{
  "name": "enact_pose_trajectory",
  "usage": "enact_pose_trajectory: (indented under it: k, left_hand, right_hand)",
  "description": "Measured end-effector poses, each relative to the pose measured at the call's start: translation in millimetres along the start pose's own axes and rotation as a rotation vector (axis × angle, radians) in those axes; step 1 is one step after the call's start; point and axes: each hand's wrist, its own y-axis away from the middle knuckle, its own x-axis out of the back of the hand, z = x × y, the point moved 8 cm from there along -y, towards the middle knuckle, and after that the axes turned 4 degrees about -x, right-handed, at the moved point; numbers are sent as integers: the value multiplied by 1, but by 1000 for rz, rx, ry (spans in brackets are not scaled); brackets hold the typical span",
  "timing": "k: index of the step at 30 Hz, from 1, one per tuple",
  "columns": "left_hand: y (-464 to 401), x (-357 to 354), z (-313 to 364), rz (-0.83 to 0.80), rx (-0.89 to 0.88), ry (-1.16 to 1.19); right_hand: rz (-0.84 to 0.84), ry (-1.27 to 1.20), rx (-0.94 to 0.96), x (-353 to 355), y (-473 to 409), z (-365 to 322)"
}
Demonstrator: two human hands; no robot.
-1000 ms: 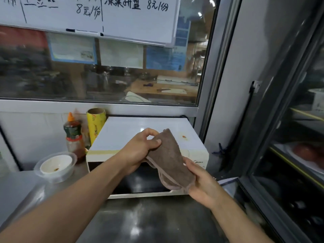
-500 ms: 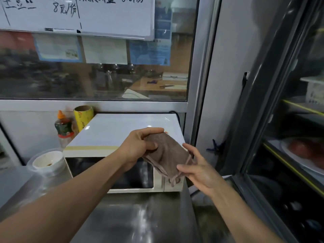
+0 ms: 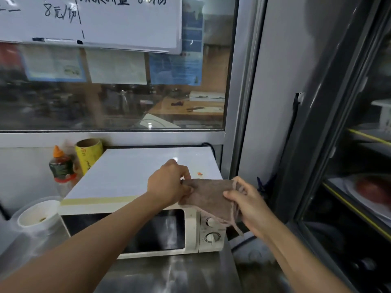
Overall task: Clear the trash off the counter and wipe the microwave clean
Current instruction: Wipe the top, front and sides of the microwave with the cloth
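Microwave point(image 3: 135, 182) sits on the steel counter point(image 3: 169, 273). Your left hand point(image 3: 169, 185) and right hand point(image 3: 249, 206) each pinch the brown cloth point(image 3: 209, 197) above its front right corner.

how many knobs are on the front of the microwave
2. Both sit on the control panel at the right end of the microwave front: the upper knob, partly covered by the brown cloth, and the lower knob directly beneath it. The cloth may hide other controls above.

The whiteboard point(image 3: 127, 20) carries handwritten "8元/份"; the other writing on it is cut off.
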Motion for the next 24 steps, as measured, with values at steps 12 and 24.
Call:
enact_pose_trajectory:
  k: [12,24]
  left_hand:
    - [-87,-72,-24,-272,-193,270]
    - [-107,-81,-105,-233,-97,-29]
  right_hand:
    - [-113,1205,367,-21,-57,-8]
    - [-130,1515,278,-35,-93,47]
